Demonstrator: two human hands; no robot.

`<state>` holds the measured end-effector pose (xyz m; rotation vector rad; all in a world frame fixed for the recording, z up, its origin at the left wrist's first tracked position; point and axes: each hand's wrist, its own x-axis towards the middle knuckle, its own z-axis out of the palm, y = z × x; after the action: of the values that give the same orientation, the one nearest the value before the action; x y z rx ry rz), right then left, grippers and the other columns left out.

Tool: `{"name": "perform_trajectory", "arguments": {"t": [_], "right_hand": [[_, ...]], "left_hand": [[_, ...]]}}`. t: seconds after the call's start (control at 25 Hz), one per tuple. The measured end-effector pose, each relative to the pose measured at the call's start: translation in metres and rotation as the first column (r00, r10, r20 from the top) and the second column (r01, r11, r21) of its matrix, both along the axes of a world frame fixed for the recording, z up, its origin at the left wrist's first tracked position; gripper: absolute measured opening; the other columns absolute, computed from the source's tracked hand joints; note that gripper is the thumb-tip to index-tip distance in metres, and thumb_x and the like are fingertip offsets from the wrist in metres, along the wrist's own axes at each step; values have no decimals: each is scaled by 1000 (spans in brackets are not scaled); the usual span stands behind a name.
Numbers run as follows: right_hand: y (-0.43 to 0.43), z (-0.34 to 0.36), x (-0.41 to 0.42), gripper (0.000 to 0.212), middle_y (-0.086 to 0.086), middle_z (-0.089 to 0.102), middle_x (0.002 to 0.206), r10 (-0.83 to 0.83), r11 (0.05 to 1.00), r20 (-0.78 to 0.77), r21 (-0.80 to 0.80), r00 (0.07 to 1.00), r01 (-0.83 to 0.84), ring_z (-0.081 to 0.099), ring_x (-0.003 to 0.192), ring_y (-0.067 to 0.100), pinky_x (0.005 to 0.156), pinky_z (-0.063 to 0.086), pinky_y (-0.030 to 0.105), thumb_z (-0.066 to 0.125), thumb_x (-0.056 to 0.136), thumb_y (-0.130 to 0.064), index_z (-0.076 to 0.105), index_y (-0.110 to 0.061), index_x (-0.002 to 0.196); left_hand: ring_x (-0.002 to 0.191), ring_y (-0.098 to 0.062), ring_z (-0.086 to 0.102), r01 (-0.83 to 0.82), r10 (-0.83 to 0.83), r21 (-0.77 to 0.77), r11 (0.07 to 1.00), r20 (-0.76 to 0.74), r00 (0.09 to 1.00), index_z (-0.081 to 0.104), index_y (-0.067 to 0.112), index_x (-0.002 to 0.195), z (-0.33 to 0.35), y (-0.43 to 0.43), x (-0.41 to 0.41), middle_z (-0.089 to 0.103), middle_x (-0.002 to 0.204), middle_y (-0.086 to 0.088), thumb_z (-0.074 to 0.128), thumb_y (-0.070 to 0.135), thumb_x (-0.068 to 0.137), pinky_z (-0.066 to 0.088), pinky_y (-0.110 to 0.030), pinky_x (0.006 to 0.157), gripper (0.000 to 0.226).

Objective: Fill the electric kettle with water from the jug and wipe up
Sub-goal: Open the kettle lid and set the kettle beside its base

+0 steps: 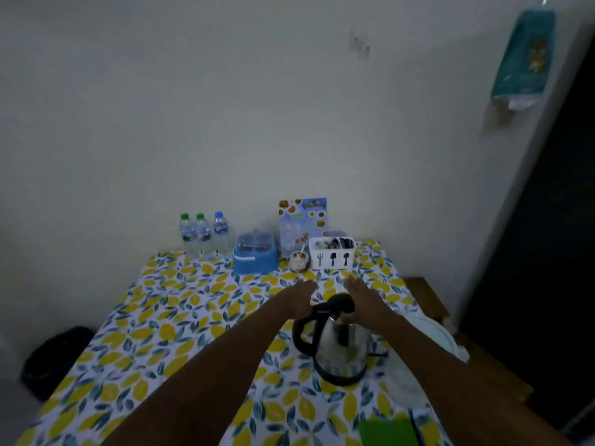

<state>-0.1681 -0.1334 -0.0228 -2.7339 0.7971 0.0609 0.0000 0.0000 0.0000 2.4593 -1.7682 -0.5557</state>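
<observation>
A steel electric kettle (pixel 341 349) with a black handle stands on the lemon-print tablecloth (pixel 180 317), right of the middle. Its black lid (pixel 338 302) looks raised. Both my forearms reach over it. My left hand (pixel 301 299) lies flat just left of the lid, by the top of the handle, fingers stretched forward. My right hand (pixel 363 299) hovers over the kettle's right side, fingers apart and extended, thumb down near the rim. Neither hand grips anything that I can see. No jug is clearly in view. A green flat thing (pixel 388 432), maybe a cloth, lies at the near edge.
Against the wall at the back stand three water bottles (pixel 203 235), a blue lidded box (pixel 256 255), a small jar (pixel 297 261), a white cutlery holder (pixel 331 252) and a printed card (pixel 302 220). A pale round object (pixel 434 333) sits right of the table. A dark bin (pixel 54 358) is on the floor at left.
</observation>
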Motion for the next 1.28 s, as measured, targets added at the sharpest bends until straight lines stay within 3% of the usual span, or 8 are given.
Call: {"name": "perform_trajectory", "arguments": {"t": [0.12, 0.24, 0.36, 0.56, 0.72, 0.96, 1.2, 1.28], "right_hand": [[5, -27, -10, 114, 12, -9, 166, -84, 995, -89, 42, 993, 88, -4, 154, 30, 124, 13, 47, 67, 85, -56, -8, -6, 156], [9, -45, -16, 113, 12, 2, 166, -160, 979, 20, 130, 987, 156, 4, 153, 32, 121, 22, 46, 73, 84, -45, -5, -7, 156], [7, -48, -17, 119, 14, 15, 164, -207, 960, 143, 220, 968, 173, 15, 151, 30, 120, 25, 43, 84, 75, -37, 3, -5, 157], [21, -52, -25, 120, 13, 39, 153, -251, 961, 240, 178, 938, 212, 35, 142, 30, 115, 36, 44, 90, 62, -44, 24, -6, 154], [65, -66, -30, 117, 12, 41, 151, -248, 961, 366, 214, 897, 178, 35, 139, 33, 113, 36, 48, 91, 59, -45, 31, -8, 152], [142, -90, -15, 114, 9, 39, 151, -213, 953, 361, 282, 908, 112, 32, 142, 28, 112, 38, 43, 88, 63, -48, 29, -12, 154], [178, -113, -3, 113, 9, 40, 148, -164, 963, 355, 260, 920, 72, 34, 140, 27, 111, 40, 41, 85, 66, -52, 27, -15, 154], [176, -119, -4, 113, 8, 32, 156, -131, 967, 338, 252, 932, 45, 27, 146, 26, 114, 36, 43, 81, 70, -53, 20, -15, 156]], "left_hand": [[144, -34, 28, -60, 68, 59, 996, -148, 987, 16, 6, 153, -29, 3, -14, 22, 158, -19, 52, 14, 97, 31, -44, 114, 67], [126, -34, 49, -174, 155, -69, 982, -216, 964, 30, 11, 147, -53, 2, -18, 43, 142, -18, 55, 16, 95, 42, -42, 101, 58], [111, -33, 57, -232, 194, -191, 954, -201, 960, 48, 13, 126, -63, 2, -17, 57, 121, -15, 53, 16, 95, 47, -44, 93, 32], [109, -28, 59, -281, 180, -350, 894, -294, 939, 53, 17, 129, -76, 27, -19, 62, 123, -8, 52, 15, 96, 43, -31, 86, 33], [112, -28, 59, -288, 180, -420, 861, -278, 944, 52, 17, 135, -86, 76, -10, 62, 129, -8, 54, 18, 97, 43, -29, 87, 37], [107, -23, 61, -350, 239, -396, 849, -302, 923, 56, 20, 130, -102, 164, 3, 65, 124, -5, 55, 25, 97, 45, -28, 89, 33], [117, -30, 59, -451, 331, -329, 830, -361, 872, 56, 9, 132, -111, 200, 5, 62, 130, -13, 58, 10, 96, 40, -26, 94, 36], [123, -34, 53, -446, 301, -274, 852, -440, 846, 52, 7, 134, -103, 193, 5, 57, 133, -16, 56, 7, 95, 42, -37, 101, 39]]}}
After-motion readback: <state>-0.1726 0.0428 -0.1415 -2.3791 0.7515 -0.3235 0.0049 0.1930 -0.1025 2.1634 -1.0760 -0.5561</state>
